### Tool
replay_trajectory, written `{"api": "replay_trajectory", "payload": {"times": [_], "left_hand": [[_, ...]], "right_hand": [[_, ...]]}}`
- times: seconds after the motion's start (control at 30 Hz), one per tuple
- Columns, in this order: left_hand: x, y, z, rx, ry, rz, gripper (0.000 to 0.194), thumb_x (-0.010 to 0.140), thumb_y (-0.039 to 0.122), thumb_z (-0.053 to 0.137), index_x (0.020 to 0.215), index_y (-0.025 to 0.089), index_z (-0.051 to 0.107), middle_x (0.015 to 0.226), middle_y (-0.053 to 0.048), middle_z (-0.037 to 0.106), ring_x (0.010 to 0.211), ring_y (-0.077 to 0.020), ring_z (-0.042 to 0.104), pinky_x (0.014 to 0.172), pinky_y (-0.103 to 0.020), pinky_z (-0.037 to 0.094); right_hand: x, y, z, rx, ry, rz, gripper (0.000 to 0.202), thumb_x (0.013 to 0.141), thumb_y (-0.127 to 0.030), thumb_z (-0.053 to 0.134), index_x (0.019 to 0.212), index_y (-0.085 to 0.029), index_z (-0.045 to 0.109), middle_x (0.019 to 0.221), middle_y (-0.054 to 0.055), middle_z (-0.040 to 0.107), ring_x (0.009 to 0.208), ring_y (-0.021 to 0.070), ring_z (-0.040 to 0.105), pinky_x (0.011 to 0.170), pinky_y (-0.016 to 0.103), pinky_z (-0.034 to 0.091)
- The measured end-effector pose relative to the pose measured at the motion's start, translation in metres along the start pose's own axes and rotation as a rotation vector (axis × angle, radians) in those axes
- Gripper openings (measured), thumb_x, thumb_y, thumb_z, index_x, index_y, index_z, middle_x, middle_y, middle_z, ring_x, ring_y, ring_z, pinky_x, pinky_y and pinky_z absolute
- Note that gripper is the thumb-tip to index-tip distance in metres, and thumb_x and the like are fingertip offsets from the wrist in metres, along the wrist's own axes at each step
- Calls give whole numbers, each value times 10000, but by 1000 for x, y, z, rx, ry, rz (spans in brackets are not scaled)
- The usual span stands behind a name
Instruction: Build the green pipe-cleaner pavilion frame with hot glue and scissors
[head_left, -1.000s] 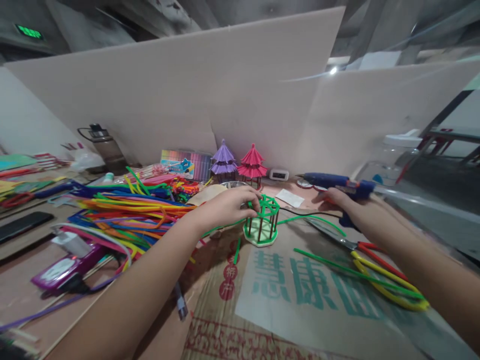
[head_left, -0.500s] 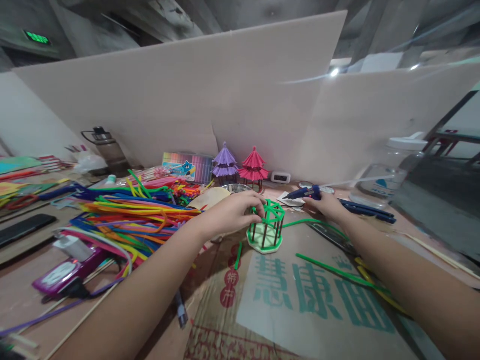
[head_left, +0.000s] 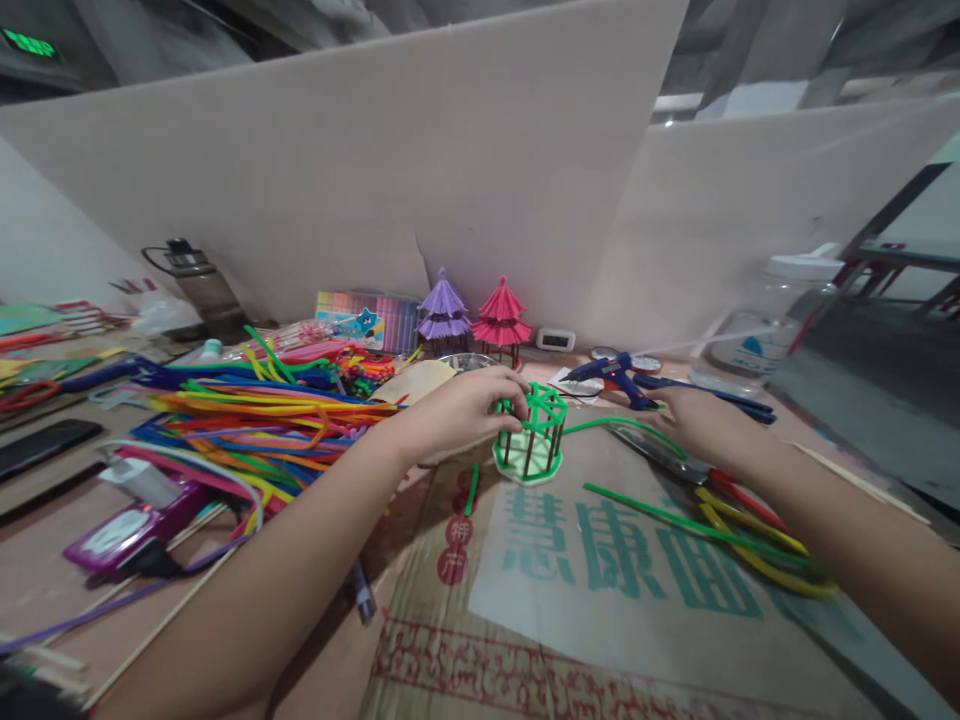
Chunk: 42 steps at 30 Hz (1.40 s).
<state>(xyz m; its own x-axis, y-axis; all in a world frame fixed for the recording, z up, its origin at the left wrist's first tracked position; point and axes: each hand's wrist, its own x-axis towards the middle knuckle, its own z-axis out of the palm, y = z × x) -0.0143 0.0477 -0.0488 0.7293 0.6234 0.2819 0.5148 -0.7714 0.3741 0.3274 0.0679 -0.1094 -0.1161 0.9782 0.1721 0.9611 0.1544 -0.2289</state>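
Observation:
My left hand [head_left: 491, 400] is closed, thumb and fingers pinching the upper ring of a small green pipe-cleaner frame [head_left: 545, 412]. Dark brown posts join this ring to a pale green-edged base, which rests on the cardboard. A blue hot glue gun [head_left: 616, 380] stands on the table behind the frame, its nozzle pointing left. Just right of its handle is my right hand [head_left: 694, 420], open with its fingers reaching left, apart from the gun. Beneath that hand a green pipe cleaner [head_left: 600, 422] curves past the scissors [head_left: 664, 455].
Bundles of coloured pipe cleaners [head_left: 270, 425] cover the left side. Purple [head_left: 443, 310] and red [head_left: 502, 315] model pavilions stand at the back, near a marker set [head_left: 367, 322]. A plastic jar [head_left: 765, 325] is at right; a purple power strip [head_left: 131, 535] lies at left.
The glue gun has left my right hand and now stands on the table. My right hand has drawn back to the right. My left hand keeps its pinch on the frame.

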Motion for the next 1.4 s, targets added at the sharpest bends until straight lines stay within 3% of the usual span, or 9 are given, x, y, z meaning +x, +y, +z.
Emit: {"api": "replay_trajectory", "payload": {"times": [0.07,0.17,0.27,0.37,0.47,0.57,0.73,0.87,1.4], "left_hand": [[1,0,1,-1,-3,8,57,854,196,691,910,197,696,1205,-60,638,1138,-193,610,971,-324,466],[2,1,2,4,4,17,65,861,216,687,923,198,694,1195,-62,639,1129,-197,613,962,-332,470],[1,1,3,13,14,22,59,870,222,676,924,202,691,1172,-56,641,1107,-192,618,947,-330,474],[1,1,4,10,23,38,64,872,221,673,930,199,689,1139,-54,642,1062,-180,628,919,-316,482],[2,1,5,9,30,57,65,875,225,669,932,200,687,1115,-48,645,1055,-176,625,925,-313,478],[2,1,6,23,36,66,57,879,202,653,924,206,687,1118,-43,645,1083,-178,613,936,-309,471],[1,2,5,33,31,45,63,878,227,660,932,207,685,1146,-46,643,1112,-191,606,950,-324,470],[1,2,5,35,28,35,75,877,229,666,946,212,690,1150,-42,639,1103,-187,609,955,-327,470],[0,4,1,-4,-12,5,200,829,355,729,956,207,685,1234,-69,615,1122,-219,608,926,-327,477]], "right_hand": [[-32,-15,-5,-22,26,-119,246,839,-363,594,970,-205,730,990,126,737,866,295,676,715,364,469],[-75,-40,2,23,-74,-266,217,856,-421,595,849,-238,712,816,64,719,695,232,656,610,329,460],[-101,-57,18,74,-57,-332,119,851,-310,596,811,-227,671,811,51,693,729,222,650,631,325,470],[-112,-69,23,156,2,-331,169,889,-211,512,758,-225,618,755,28,664,689,192,623,611,305,456],[-110,-84,13,249,52,-371,183,952,-261,469,845,-238,616,747,11,658,659,174,602,581,288,441],[-96,-100,3,286,195,-486,185,980,-268,444,930,-230,618,848,37,682,759,184,622,678,305,471],[-67,-112,16,301,399,-590,175,979,-255,458,969,-207,626,901,65,702,808,198,632,728,328,480],[-60,-109,27,272,418,-635,160,957,-225,476,928,-210,632,811,49,680,733,192,603,677,322,457],[-56,-105,26,319,476,-555,153,956,-312,535,906,-208,634,771,34,661,659,165,553,630,301,413]]}}
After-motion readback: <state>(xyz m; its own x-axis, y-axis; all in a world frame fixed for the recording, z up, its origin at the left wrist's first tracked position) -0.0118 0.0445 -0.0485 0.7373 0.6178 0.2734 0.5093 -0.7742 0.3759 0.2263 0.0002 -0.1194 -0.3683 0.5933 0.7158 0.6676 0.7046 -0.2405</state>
